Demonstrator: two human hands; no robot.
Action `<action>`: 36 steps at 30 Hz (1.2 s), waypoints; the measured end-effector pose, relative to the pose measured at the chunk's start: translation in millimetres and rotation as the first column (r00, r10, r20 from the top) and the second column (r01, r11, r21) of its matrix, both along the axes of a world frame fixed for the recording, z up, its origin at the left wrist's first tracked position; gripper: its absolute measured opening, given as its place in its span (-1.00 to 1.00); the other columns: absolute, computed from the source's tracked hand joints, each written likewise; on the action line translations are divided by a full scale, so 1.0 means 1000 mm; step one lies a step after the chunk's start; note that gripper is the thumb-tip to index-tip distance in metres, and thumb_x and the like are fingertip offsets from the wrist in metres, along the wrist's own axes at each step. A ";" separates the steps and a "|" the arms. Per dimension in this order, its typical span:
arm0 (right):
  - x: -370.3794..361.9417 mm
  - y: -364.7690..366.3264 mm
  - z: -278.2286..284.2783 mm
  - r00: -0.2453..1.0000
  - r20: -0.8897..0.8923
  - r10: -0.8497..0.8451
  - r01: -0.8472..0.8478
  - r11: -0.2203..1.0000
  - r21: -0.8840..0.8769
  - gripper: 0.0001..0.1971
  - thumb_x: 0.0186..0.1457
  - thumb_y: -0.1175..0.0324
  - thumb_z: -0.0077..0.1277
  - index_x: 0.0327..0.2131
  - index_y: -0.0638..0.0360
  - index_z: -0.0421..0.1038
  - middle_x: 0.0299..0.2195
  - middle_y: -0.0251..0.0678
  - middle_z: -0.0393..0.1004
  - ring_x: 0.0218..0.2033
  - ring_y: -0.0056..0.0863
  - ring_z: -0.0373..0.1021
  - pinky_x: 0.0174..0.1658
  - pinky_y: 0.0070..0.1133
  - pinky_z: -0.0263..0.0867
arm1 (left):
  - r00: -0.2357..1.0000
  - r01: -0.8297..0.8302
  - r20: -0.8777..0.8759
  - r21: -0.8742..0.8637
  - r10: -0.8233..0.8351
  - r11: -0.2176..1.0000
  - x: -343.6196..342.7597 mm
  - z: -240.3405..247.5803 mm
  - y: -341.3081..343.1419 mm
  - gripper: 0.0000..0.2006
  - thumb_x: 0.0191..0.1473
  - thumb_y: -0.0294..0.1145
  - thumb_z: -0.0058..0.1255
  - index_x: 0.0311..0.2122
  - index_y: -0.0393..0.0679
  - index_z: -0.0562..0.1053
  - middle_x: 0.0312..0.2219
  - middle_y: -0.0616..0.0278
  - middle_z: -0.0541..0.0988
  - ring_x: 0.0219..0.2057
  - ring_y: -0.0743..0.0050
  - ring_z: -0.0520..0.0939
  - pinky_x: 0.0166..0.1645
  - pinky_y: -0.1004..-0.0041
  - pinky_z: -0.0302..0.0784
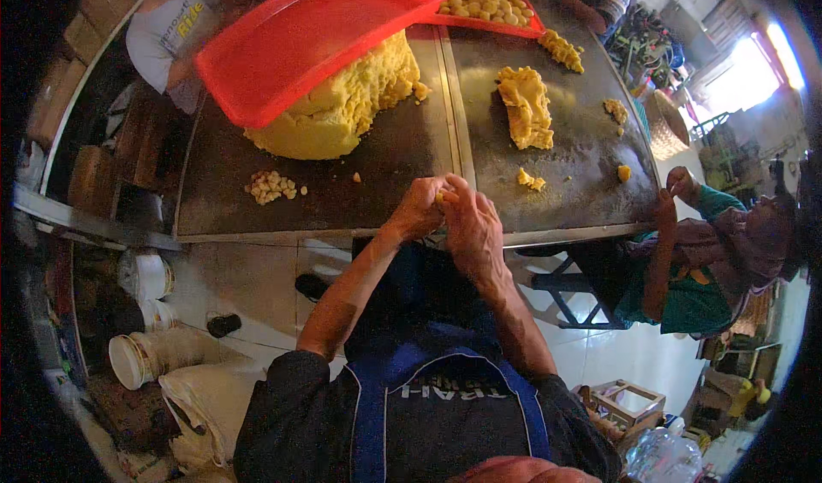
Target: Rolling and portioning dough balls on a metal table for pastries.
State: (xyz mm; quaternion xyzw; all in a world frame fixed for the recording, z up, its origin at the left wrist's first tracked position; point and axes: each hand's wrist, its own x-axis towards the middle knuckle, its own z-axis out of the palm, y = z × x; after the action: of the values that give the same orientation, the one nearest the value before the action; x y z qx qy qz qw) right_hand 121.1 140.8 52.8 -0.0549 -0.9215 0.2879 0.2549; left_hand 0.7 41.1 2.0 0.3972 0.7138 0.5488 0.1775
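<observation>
My left hand (418,210) and my right hand (474,226) meet at the table's near edge, fingers closed together on a small piece of yellow dough (443,198). Most of that piece is hidden by the fingers. Ahead and to the left rests a big block of yellow dough (318,134), its right side rough and torn. A smaller slab of dough (525,110) lies ahead to the right, with a few crumbled bits (530,180) nearer me. On the left is a little heap of pale, nut-sized lumps (269,187).
An empty-looking red tray (321,38) leans over the big block. Another red tray (537,27) behind it holds many round dough balls. People sit or stand around the table (377,213), one at the right (685,260). White buckets (128,359) stand on the floor at left.
</observation>
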 end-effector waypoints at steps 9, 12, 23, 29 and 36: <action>-0.003 0.006 0.001 0.998 0.064 -0.025 0.029 0.997 -0.065 -0.44 0.09 0.49 0.14 0.19 0.06 0.27 -0.13 -0.22 0.58 -0.06 -0.12 0.46 0.02 -0.28 0.37 | 0.993 -0.086 -0.053 0.248 0.102 0.965 0.004 0.008 0.009 -0.65 0.02 -0.23 0.26 -0.16 -0.27 0.57 -0.35 0.03 0.69 -0.27 0.31 0.72 -0.17 0.36 0.58; 0.001 0.013 0.009 0.997 -0.060 -0.044 0.048 0.997 0.067 -0.43 0.09 0.51 0.04 0.21 0.01 0.25 -0.05 -0.12 0.50 -0.01 -0.04 0.37 0.08 -0.24 0.29 | 0.996 0.011 0.094 -0.035 -0.008 0.999 0.000 0.009 0.003 -0.57 0.01 -0.18 0.28 -0.09 -0.25 0.52 -0.28 0.01 0.66 -0.27 0.36 0.70 -0.21 0.33 0.56; -0.007 0.007 -0.009 0.997 -0.076 0.024 -0.021 0.999 0.032 -0.39 0.02 0.58 -0.07 0.22 0.14 0.21 -0.21 -0.14 0.56 -0.16 -0.04 0.44 -0.04 -0.21 0.35 | 0.970 -0.234 0.123 0.241 0.209 0.942 0.008 -0.001 0.017 -0.55 0.03 0.03 0.26 -0.42 -0.24 0.51 -0.63 0.03 0.53 -0.53 0.18 0.64 -0.37 0.27 0.51; -0.003 0.017 0.015 0.997 -0.056 0.054 -0.052 0.998 0.041 -0.28 -0.08 0.69 -0.05 0.24 0.15 0.20 -0.12 -0.22 0.61 0.05 -0.18 0.40 0.16 -0.28 0.25 | 0.962 -0.272 0.022 -0.021 0.273 0.962 0.010 0.003 0.021 -0.59 0.04 -0.01 0.26 -0.38 -0.22 0.54 -0.64 0.02 0.52 -0.53 0.23 0.63 -0.37 0.30 0.52; -0.007 0.007 -0.001 0.996 0.091 -0.014 0.030 0.985 -0.168 -0.47 0.13 0.53 0.02 0.20 0.17 0.23 -0.09 -0.15 0.58 0.10 -0.04 0.37 0.20 -0.23 0.24 | 0.949 -0.301 0.167 0.246 0.266 0.921 0.005 -0.010 0.021 -0.60 0.03 0.03 0.27 -0.37 -0.16 0.58 -0.60 0.31 0.56 -0.51 0.65 0.50 -0.39 0.46 0.48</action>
State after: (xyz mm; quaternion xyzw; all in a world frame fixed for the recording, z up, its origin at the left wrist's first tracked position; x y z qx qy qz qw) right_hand 113.8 148.0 51.5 -0.0994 -0.9035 0.3594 0.2110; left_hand 5.3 62.2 -8.1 0.2733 0.6696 0.6852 0.0867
